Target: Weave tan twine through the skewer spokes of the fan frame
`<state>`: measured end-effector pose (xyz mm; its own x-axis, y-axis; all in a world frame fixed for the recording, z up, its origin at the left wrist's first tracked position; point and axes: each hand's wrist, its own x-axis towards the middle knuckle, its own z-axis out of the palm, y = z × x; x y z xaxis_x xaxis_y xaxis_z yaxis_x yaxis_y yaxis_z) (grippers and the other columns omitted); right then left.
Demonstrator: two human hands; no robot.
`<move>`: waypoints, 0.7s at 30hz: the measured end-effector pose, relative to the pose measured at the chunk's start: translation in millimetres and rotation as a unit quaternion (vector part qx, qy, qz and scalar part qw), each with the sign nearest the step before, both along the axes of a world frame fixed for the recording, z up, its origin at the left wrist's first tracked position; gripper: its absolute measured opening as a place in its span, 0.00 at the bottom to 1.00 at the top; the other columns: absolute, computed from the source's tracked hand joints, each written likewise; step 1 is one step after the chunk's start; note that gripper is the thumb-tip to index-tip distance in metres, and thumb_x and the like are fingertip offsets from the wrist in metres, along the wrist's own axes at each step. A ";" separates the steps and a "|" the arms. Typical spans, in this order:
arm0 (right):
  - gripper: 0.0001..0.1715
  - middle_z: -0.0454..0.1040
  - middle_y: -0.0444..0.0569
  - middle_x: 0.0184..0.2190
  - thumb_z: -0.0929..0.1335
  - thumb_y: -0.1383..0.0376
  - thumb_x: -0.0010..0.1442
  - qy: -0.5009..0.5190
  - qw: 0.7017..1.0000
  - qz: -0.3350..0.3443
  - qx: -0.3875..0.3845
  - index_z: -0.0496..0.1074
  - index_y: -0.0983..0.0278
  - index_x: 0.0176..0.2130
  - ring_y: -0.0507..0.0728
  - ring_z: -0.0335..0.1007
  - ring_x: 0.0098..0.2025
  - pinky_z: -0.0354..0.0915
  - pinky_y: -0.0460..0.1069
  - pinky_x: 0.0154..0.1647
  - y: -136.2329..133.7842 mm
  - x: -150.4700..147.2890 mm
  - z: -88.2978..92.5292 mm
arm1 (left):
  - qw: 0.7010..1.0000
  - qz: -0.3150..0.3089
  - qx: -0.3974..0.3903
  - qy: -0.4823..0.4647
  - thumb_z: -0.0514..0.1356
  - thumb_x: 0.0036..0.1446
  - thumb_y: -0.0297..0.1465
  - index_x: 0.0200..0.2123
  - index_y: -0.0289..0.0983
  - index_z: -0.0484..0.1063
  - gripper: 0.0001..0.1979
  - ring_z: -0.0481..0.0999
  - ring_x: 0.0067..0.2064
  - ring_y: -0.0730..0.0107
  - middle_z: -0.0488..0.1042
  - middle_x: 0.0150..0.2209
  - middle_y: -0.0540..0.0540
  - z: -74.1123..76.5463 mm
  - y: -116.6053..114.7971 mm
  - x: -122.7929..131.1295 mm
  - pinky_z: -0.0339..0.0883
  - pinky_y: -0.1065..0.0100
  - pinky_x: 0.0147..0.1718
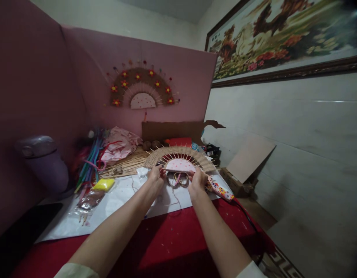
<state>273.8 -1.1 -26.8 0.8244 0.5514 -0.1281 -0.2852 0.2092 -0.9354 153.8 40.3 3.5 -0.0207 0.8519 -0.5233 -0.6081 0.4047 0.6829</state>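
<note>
Red tabletop [178, 235], pink panel [190, 77] behind. Woven half-round fan [154, 156] toward tabletop's right edge; left hand [157, 175], right hand [198, 179] at fan's straight side, fingers narrowed, grip unclear. Scissors [183, 186] between them. Painting [268, 42]: corner marks [216, 37] too small to read.

Passage: between the forearms [220, 229], over the red tabletop [172, 239]. Obstacles: scissors [178, 180], between the hands [157, 178]; fan [202, 158], its sticks [178, 145] projecting, ahead; patterned tool [220, 190] with trailing cord [248, 218], just beside the right hand [198, 179]; tumbler [45, 166], far left; pink panel [190, 77], behind.

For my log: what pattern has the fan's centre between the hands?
The centre has pink dots on paler pink; head view.
</note>
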 end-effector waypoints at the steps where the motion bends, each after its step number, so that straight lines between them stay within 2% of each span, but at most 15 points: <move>1: 0.05 0.66 0.42 0.19 0.62 0.63 0.52 0.023 1.000 -0.014 -0.009 0.62 0.62 0.27 0.51 0.67 0.23 0.58 0.43 0.17 -0.6 -0.6 2.9 | 1.000 0.004 0.008 -0.005 0.54 0.52 0.21 0.25 0.31 0.65 0.05 0.60 0.15 0.82 0.62 0.17 0.53 0.7 0.1 0.9 0.52 0.79 0.12; 3: 0.05 0.65 0.41 0.17 0.63 0.64 0.51 0.067 0.997 -0.033 -0.020 0.61 0.62 0.26 0.50 0.64 0.20 0.56 0.42 0.15 -1.6 -1.5 7.9 | 1.000 0.007 0.023 -0.017 0.55 0.50 0.21 0.23 0.33 0.63 0.06 0.60 0.14 0.81 0.61 0.16 0.53 2.6 0.2 3.3 0.52 0.79 0.11; 7: 0.05 0.63 0.39 0.15 0.65 0.65 0.51 0.127 0.992 -0.014 -0.018 0.63 0.64 0.26 0.48 0.59 0.16 0.50 0.41 0.11 -1.4 -1.5 11.9 | 0.997 -0.005 0.058 -0.053 0.56 0.50 0.22 0.24 0.34 0.62 0.06 0.68 0.18 0.74 0.65 0.19 0.51 6.3 -0.6 9.6 0.65 0.72 0.18; 13: 0.11 0.68 0.41 0.17 0.69 0.61 0.48 0.170 0.985 0.019 -0.007 0.66 0.65 0.28 0.49 0.63 0.17 0.52 0.41 0.11 -2.1 -3.6 10.3 | 0.988 -0.014 0.128 -0.087 0.54 0.46 0.13 0.25 0.34 0.63 0.10 0.72 0.24 0.72 0.70 0.23 0.49 9.7 -3.9 5.5 0.71 0.67 0.26; 15: 0.13 0.69 0.40 0.17 0.70 0.59 0.46 0.185 0.981 0.054 0.025 0.67 0.65 0.29 0.49 0.62 0.16 0.52 0.42 0.11 -5.1 -8.2 12.6 | 0.982 -0.016 0.158 -0.098 0.55 0.46 0.13 0.26 0.33 0.64 0.10 0.73 0.26 0.71 0.71 0.25 0.48 12.5 -3.6 -6.2 0.71 0.66 0.27; 18: 0.12 0.71 0.40 0.18 0.71 0.62 0.45 0.222 0.951 0.168 0.132 0.69 0.65 0.31 0.47 0.61 0.15 0.51 0.41 0.10 -10.6 -20.3 17.9 | 0.972 -0.032 0.199 -0.121 0.54 0.48 0.15 0.27 0.32 0.67 0.08 0.74 0.26 0.70 0.72 0.25 0.46 20.0 -4.1 -30.4 0.71 0.68 0.27; 19: 0.13 0.72 0.39 0.19 0.72 0.64 0.44 0.232 0.936 0.204 0.168 0.70 0.64 0.32 0.47 0.61 0.15 0.54 0.40 0.11 -12.5 -25.8 19.3 | 0.968 -0.035 0.210 -0.133 0.54 0.50 0.16 0.27 0.31 0.67 0.07 0.74 0.27 0.70 0.72 0.24 0.45 22.9 -5.7 -38.2 0.71 0.68 0.27; 21: 0.15 0.73 0.40 0.23 0.73 0.67 0.42 0.237 0.917 0.233 0.220 0.70 0.63 0.33 0.47 0.65 0.19 0.61 0.40 0.16 -16.1 -38.7 20.9 | 0.958 -0.031 0.235 -0.162 0.55 0.53 0.20 0.27 0.30 0.68 0.05 0.74 0.28 0.72 0.73 0.25 0.45 27.7 -12.2 -50.0 0.71 0.70 0.29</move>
